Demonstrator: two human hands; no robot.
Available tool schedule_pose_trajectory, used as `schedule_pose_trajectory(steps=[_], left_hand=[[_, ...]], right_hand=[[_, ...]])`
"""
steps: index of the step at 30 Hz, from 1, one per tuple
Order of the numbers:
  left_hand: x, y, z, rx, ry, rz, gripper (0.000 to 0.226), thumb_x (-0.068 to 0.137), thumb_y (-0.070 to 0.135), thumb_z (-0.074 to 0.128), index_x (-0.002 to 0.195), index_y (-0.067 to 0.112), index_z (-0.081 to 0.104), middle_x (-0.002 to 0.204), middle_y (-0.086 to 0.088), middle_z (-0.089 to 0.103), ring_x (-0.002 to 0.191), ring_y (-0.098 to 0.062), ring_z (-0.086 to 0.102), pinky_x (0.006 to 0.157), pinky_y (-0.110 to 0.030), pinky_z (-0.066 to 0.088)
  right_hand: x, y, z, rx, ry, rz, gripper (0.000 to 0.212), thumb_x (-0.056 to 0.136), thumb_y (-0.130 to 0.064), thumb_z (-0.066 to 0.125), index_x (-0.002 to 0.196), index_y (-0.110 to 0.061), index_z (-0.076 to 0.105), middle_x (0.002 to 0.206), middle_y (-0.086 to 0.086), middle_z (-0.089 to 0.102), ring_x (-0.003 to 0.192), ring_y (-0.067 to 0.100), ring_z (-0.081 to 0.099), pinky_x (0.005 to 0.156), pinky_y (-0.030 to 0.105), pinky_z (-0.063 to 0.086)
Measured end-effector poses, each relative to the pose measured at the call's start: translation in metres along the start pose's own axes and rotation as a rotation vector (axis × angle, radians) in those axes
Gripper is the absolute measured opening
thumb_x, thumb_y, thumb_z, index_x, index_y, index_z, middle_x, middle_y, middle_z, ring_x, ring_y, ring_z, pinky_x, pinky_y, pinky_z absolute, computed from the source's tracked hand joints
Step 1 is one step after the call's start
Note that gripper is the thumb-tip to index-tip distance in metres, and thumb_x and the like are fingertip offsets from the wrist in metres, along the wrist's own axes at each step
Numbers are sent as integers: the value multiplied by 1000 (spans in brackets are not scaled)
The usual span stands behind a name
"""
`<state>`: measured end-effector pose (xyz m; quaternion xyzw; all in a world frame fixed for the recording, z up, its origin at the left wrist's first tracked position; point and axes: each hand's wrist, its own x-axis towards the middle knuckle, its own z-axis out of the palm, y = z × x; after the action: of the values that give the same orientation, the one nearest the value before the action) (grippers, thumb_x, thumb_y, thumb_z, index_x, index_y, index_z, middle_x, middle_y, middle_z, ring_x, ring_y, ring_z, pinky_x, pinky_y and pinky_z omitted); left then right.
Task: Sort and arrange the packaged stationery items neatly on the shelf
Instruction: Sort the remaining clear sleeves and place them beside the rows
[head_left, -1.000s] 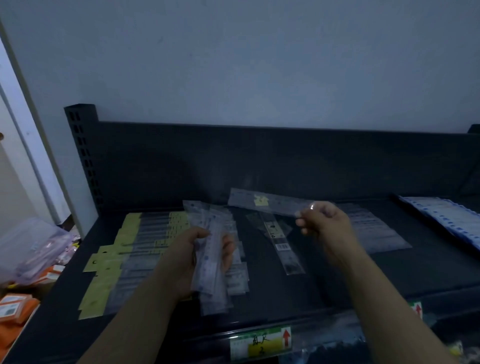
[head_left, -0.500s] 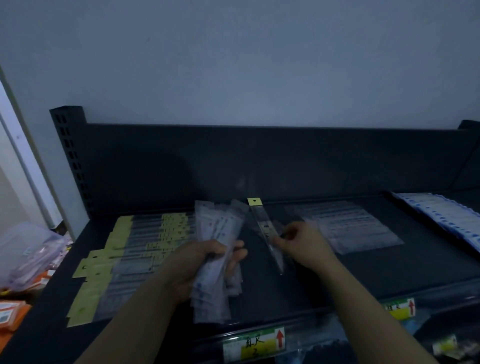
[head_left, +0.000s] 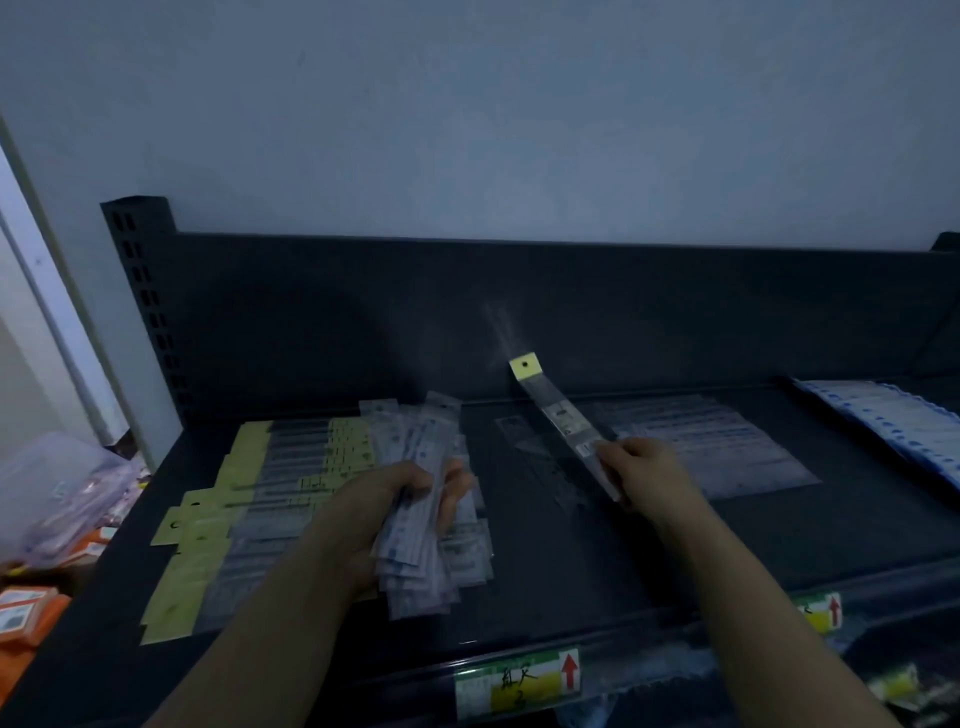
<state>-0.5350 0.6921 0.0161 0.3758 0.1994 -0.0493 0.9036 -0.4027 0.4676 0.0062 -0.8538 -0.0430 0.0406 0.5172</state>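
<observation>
Shelving of dark metal takes up most of what we see: a flat shelf with a tall back panel and a perforated post at its left end, set against a plain pale wall. The light is dim. On the shelf's front lip sits a green and yellow price label with a red arrow. Down to the left, off the shelf, lie orange packs and a clear plastic bag.

Our right hand pinches a long packet near its lower end, thumb and fingers pressed on it. The packet is over the middle of the shelf. Its long axis runs from the hand up and away to the left, with its yellow header at the high far end, in front of the back panel. Whether the low end touches the shelf we cannot tell.

Our left hand is curled round a bundle of packets that points away from us, slightly fanned, over the shelf's left half. Beside it lies a row of yellow-headed packets, overlapping, their lengths running left to right. Clear packets lie flat just right of the right hand, and blue-and-white packets lie at the far right.

A second ago we held the long packet almost level, header to the left. Half a second ago it was already tilted, and now its header sits higher. The left hand has kept its bundle.
</observation>
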Motion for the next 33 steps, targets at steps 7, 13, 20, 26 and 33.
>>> schedule_pose_trajectory(steps=[7, 13, 20, 26, 33], left_hand=[[5, 2, -3, 16, -39, 38, 28, 82, -4, 40, 99, -8, 63, 82, -18, 70, 69, -24, 61, 53, -28, 55], [3, 1, -4, -3, -37, 37, 30, 87, -5, 37, 104, -7, 61, 83, -18, 70, 73, -25, 62, 50, -26, 55], [2, -1, -3, -8, -23, 34, 30, 87, -6, 38, 107, -9, 60, 83, -20, 70, 62, -22, 70, 49, -25, 56], [2, -1, -3, 40, -23, 44, 31, 86, -6, 37, 107, -9, 59, 79, -19, 69, 61, -23, 62, 48, -23, 54], [-1, -2, -2, 61, -22, 66, 26, 86, -7, 36, 94, -7, 62, 75, -18, 70, 75, -25, 58, 49, -24, 53]], right_hand=[[-25, -13, 26, 116, -259, -16, 32, 96, -17, 47, 75, 2, 62, 51, 8, 59, 42, 17, 46, 39, 22, 32], [-14, -6, 13, -231, 311, -236, 44, 94, -35, 49, 68, -1, 59, 60, 4, 59, 59, 19, 55, 54, 29, 38], [7, 14, 22, -334, 55, -290, 43, 89, -40, 59, 78, 1, 65, 75, 11, 65, 76, 24, 61, 64, 28, 44], [-3, -10, 23, -583, -71, -102, 41, 75, -42, 73, 90, -5, 68, 84, 5, 70, 83, 20, 66, 72, 31, 53], [0, -27, 14, -581, -288, 141, 48, 66, -33, 83, 99, -6, 62, 96, 8, 65, 86, 21, 62, 71, 25, 50]])
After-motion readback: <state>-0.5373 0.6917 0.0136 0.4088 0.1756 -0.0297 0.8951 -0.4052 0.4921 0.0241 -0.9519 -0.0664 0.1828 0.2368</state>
